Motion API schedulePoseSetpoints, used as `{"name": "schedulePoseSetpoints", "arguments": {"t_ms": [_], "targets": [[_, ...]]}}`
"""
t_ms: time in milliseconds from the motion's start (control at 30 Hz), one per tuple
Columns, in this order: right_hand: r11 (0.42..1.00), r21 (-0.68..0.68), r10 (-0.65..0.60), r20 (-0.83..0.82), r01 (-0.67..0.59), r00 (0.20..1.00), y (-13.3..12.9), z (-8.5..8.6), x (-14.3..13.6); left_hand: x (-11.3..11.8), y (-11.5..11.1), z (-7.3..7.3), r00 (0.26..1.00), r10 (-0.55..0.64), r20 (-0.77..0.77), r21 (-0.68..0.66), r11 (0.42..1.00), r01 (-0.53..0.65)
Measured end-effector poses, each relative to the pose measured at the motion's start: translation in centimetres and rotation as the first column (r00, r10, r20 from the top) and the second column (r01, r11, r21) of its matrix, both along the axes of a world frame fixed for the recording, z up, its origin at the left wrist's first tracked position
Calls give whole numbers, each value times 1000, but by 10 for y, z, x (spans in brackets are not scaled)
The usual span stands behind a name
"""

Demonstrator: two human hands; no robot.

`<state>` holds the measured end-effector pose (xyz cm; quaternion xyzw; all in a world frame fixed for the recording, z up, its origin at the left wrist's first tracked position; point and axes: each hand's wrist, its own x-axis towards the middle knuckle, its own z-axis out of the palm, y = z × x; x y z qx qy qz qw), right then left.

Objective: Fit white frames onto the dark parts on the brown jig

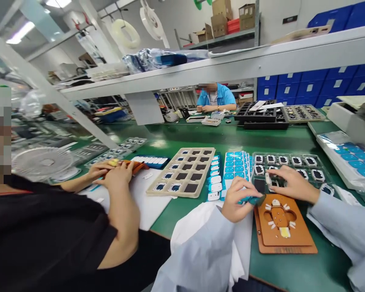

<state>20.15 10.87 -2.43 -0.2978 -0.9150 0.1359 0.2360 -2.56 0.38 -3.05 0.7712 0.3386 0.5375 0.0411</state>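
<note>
Small part (268, 181) pinched in right hand (287, 182) fingers, wrist bent inward

A factory assembly line. Part trays (182, 172) cover the green worktop (200, 138) beyond the hands. Blue bins (310, 87) and co-workers surround.

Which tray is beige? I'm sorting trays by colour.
The beige tray lies left of the blue sticker sheets; the clear tray and black trays differ.

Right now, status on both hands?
Left hand pinching a teal tool at the brown jig. Right hand on the parts tray, gripping a small part. Co-worker's hands apart, left.
</note>
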Motion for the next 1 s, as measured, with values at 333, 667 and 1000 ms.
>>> {"name": "schedulePoseSetpoints", "arguments": {"t_ms": [333,667,1000], "targets": [[987,77,-157,284,140,946,18,28,24,10,-4,1,950,-189,-247,85,973,216],[828,191,-514,633,527,579,36,38,96,10,-9,2,903,-76,-423,94,987,127],[895,-38,-309,667,445,678,42,31,103,9,-11,4,849,-295,-440,-169,955,244]]}}
